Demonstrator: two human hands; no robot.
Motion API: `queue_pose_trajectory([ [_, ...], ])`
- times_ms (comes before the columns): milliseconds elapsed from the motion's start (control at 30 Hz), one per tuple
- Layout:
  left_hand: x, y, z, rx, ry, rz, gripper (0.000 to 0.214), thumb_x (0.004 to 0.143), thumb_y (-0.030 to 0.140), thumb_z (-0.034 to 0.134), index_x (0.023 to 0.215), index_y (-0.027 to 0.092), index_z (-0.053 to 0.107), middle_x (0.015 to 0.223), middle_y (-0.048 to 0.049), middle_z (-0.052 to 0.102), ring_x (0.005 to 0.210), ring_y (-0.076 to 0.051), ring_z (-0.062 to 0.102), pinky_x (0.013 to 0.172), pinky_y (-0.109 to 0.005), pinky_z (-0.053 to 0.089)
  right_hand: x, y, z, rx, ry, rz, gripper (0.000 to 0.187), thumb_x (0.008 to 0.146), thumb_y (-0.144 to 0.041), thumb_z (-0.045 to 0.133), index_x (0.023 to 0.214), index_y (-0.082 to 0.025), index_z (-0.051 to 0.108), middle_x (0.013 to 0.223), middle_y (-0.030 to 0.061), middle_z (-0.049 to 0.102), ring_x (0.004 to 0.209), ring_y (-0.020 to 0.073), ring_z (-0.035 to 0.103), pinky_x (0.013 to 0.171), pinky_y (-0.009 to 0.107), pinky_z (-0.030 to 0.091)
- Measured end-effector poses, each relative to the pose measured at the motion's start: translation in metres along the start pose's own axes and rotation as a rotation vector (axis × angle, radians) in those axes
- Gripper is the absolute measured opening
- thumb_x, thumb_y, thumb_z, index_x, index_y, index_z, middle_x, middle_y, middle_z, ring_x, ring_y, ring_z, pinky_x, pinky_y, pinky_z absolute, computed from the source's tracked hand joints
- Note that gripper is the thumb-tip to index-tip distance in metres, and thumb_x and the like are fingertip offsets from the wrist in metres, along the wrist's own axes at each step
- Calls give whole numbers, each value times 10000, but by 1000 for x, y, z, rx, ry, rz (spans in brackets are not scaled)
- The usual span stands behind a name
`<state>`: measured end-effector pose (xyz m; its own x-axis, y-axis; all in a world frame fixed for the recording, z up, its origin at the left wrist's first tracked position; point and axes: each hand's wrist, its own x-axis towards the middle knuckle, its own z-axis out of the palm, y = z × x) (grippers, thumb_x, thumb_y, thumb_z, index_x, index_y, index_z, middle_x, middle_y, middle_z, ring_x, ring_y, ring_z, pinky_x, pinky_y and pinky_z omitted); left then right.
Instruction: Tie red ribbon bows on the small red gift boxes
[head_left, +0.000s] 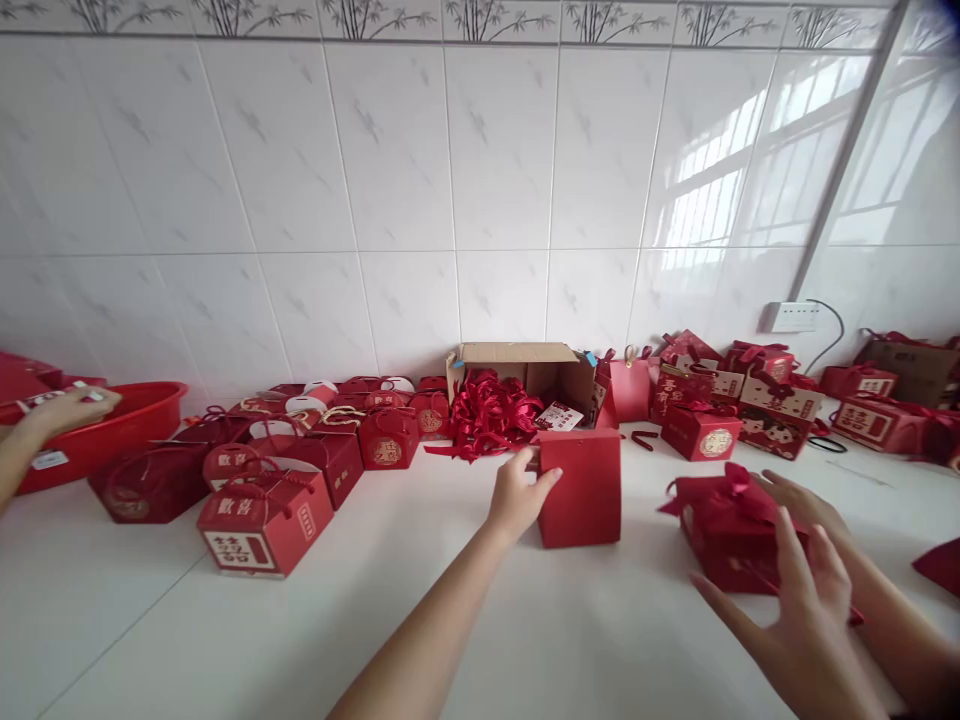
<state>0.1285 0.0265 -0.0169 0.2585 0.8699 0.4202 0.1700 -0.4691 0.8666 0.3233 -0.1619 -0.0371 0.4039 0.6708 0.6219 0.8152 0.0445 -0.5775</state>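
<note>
My left hand [519, 492] is closed on the left edge of an upright red gift box [581, 495], thumb in front and fingers behind. The box stands on the white table, its plain face toward me. My right hand [795, 610] is open with fingers spread, in front of a dark red gift box tied with a ribbon bow [720, 530]. It seems to hold nothing; whether it touches that box I cannot tell. Another person's hand [814, 510] reaches in from the right behind mine, close to the bowed box.
A cardboard carton [517, 352] of red ribbons [495, 408] stands against the tiled wall. Several red gift boxes [266, 520] crowd the left; more gift boxes [701, 432] stand back right. At far left, another person's hand [75, 408] is over a red basin [150, 405].
</note>
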Motion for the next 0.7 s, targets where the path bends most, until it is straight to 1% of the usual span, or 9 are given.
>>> queue_pose_trajectory([
  [67,3,-5,-12,18,46,27,215,788,258,580,993,194,591,992,-68,678,939,-210,619,873,-344,460,22,-2,19,-18,146,13,875,758,-472,593,1478,-268,138,1541,84,-85,1396,415,-34,1062,640,178],
  [133,4,-10,-33,44,101,42,253,791,267,574,1035,205,555,1012,-60,665,956,-200,607,885,-331,447,50,-3,45,2,237,-84,751,784,-441,571,1444,-280,251,1536,64,-66,1402,390,-9,1082,593,191],
  [200,3,-14,-58,68,152,41,253,787,291,579,1021,205,540,1001,-51,655,935,-191,606,876,-315,443,80,-4,77,79,209,-183,618,815,-366,535,1394,-267,342,1502,104,114,1391,349,138,1081,540,243],
  [233,3,-16,-71,79,183,39,228,792,313,575,988,202,539,985,-48,647,926,-189,602,866,-307,443,95,-2,95,111,142,-187,560,822,-328,513,1361,-245,386,1472,127,186,1368,331,214,1064,518,282],
  [333,0,-21,-103,94,269,45,191,840,386,517,900,205,517,943,-41,623,903,-182,591,814,-276,449,135,10,152,115,-9,-71,448,775,-166,437,1212,-171,537,1300,161,434,1226,294,421,989,446,380],
  [433,-7,-25,-120,94,337,46,216,867,424,478,916,214,487,956,-41,618,885,-177,591,773,-259,455,156,34,195,70,-37,11,406,689,-87,423,1024,-160,639,1014,153,580,1003,297,538,869,447,430],
  [500,-13,-26,-124,95,364,39,227,866,432,482,937,217,483,960,-43,620,893,-182,594,775,-258,458,158,49,207,39,-23,51,370,694,-93,406,960,-162,653,954,150,583,974,311,529,833,470,419],
  [567,-18,-26,-123,96,374,32,228,866,430,490,956,221,485,964,-45,621,894,-186,597,775,-260,463,153,55,209,21,-35,35,324,731,-121,394,914,-160,659,968,155,584,993,320,513,838,483,400],
  [700,-22,-25,-115,105,369,41,198,880,403,482,964,224,484,962,-46,618,867,-179,595,751,-256,466,134,39,208,40,-223,-179,228,784,-211,462,865,-202,675,1004,103,622,992,265,530,881,405,387],
])
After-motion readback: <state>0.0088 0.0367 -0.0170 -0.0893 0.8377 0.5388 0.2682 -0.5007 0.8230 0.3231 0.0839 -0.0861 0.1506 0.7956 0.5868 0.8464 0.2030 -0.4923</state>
